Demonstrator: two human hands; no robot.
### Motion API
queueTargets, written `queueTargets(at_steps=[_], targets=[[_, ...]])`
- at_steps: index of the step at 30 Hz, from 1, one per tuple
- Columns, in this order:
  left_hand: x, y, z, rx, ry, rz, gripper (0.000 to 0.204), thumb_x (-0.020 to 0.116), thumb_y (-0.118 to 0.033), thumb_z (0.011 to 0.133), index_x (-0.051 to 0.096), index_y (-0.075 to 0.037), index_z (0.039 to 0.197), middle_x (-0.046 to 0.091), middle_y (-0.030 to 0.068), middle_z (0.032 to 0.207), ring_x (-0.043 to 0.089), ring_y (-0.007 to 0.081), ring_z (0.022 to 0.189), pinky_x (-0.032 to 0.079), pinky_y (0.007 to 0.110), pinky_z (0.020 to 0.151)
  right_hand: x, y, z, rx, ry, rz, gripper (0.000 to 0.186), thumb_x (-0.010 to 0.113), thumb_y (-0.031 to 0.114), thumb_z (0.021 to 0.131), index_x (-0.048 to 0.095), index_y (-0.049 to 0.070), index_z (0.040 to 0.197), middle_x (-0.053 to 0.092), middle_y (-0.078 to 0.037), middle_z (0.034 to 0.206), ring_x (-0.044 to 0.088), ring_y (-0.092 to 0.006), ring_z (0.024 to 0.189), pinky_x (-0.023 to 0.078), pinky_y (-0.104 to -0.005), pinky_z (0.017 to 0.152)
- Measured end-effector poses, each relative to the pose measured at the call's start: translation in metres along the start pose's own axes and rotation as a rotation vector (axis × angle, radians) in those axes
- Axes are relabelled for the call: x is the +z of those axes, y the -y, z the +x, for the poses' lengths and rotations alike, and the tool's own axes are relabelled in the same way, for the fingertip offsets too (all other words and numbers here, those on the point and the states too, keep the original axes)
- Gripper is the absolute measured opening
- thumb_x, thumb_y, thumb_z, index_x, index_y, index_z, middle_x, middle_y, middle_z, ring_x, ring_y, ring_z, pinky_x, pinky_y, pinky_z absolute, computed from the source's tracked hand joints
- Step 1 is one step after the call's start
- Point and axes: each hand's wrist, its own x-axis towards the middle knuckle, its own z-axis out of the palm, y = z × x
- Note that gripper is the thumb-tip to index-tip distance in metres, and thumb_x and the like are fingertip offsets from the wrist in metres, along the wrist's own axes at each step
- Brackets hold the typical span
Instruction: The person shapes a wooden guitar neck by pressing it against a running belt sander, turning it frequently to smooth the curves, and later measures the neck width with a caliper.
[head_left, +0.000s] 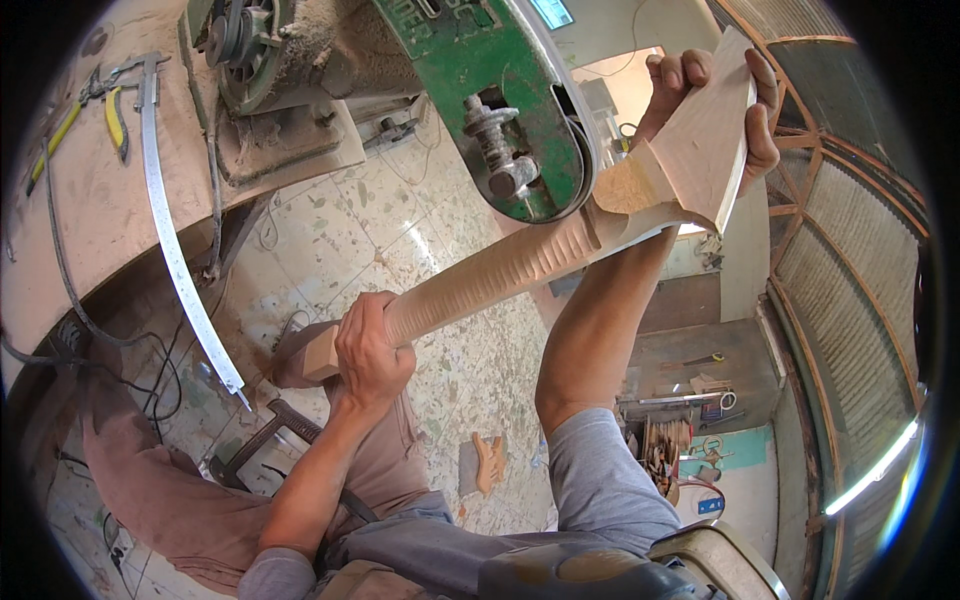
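Observation:
My left hand (372,350) is wrapped round the squared lower end of a pale carved wooden piece (480,276), a long neck with a rippled surface and a wide flat head. My right hand (758,140) grips that head at the upper right, fingers curled over both edges. Beside the neck's upper part is the rounded end of a green machine arm (545,150) with a belt round it and a bolted adjuster; whether belt and wood touch I cannot tell.
At left, a dusty bench (90,230) holds a motor (290,60), a steel caliper (150,85), pliers (118,125) and cables. Below are a C-clamp (255,450) and my legs. A wood offcut (485,462) lies on the tiled floor. Cluttered shelves (670,450) and corrugated panels (840,260) stand right.

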Motion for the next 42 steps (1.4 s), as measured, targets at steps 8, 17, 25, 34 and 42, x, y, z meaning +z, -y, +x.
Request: queueTargets(at_steps=[8, 17, 25, 34, 42], targets=[[0.0, 0.002, 0.003, 0.0, -0.004, -0.022, 0.039, 0.058, 0.003, 0.067, 0.059, 0.0, 0.105, 0.063, 0.0203, 0.094, 0.063, 0.045, 0.089, 0.051, 0.051, 0.079, -0.009, 0.006, 0.002, 0.036, -0.006, -0.001, 0.048, 0.06, 0.029, 0.094, 0.061, 0.006, 0.136, 0.059, -0.021, 0.093, 0.059, -0.0312, 0.086, 0.045, -0.0493, 0.096], [-0.003, 0.003, 0.006, -0.015, 0.001, -0.025, 0.038, 0.061, 0.003, 0.068, 0.061, -0.002, 0.105, 0.066, 0.0183, 0.095, 0.065, 0.0434, 0.089, 0.052, 0.049, 0.079, -0.015, 0.008, 0.006, 0.056, 0.039, 0.004, 0.048, 0.06, 0.029, 0.092, 0.063, 0.006, 0.135, 0.063, -0.022, 0.092, 0.062, -0.0321, 0.084, 0.047, -0.0477, 0.092], [-0.005, 0.001, 0.01, -0.001, -0.003, -0.025, 0.036, 0.063, 0.004, 0.069, 0.062, -0.003, 0.104, 0.067, 0.017, 0.094, 0.066, 0.0431, 0.086, 0.053, 0.049, 0.076, -0.017, 0.01, 0.005, 0.047, -0.026, -0.052, 0.046, 0.058, 0.029, 0.092, 0.066, 0.006, 0.131, 0.063, -0.022, 0.091, 0.062, -0.0312, 0.081, 0.048, -0.0464, 0.087], [-0.006, 0.004, 0.013, 0.008, -0.01, -0.045, 0.034, 0.065, 0.003, 0.07, 0.064, -0.004, 0.103, 0.069, 0.0169, 0.094, 0.068, 0.0429, 0.085, 0.054, 0.048, 0.074, -0.016, 0.01, 0.006, 0.033, -0.046, -0.105, 0.047, 0.057, 0.028, 0.092, 0.066, 0.004, 0.131, 0.06, -0.02, 0.086, 0.061, -0.0288, 0.079, 0.051, -0.0435, 0.081], [-0.007, 0.005, 0.017, -0.003, 0.005, -0.057, 0.032, 0.065, 0.003, 0.07, 0.066, -0.004, 0.102, 0.07, 0.017, 0.093, 0.069, 0.0432, 0.083, 0.055, 0.047, 0.072, -0.011, 0.009, 0.004, -0.028, -0.11, -0.228, 0.048, 0.057, 0.029, 0.091, 0.065, 0.0, 0.128, 0.059, -0.018, 0.083, 0.062, -0.0261, 0.076, 0.055, -0.0389, 0.072]])
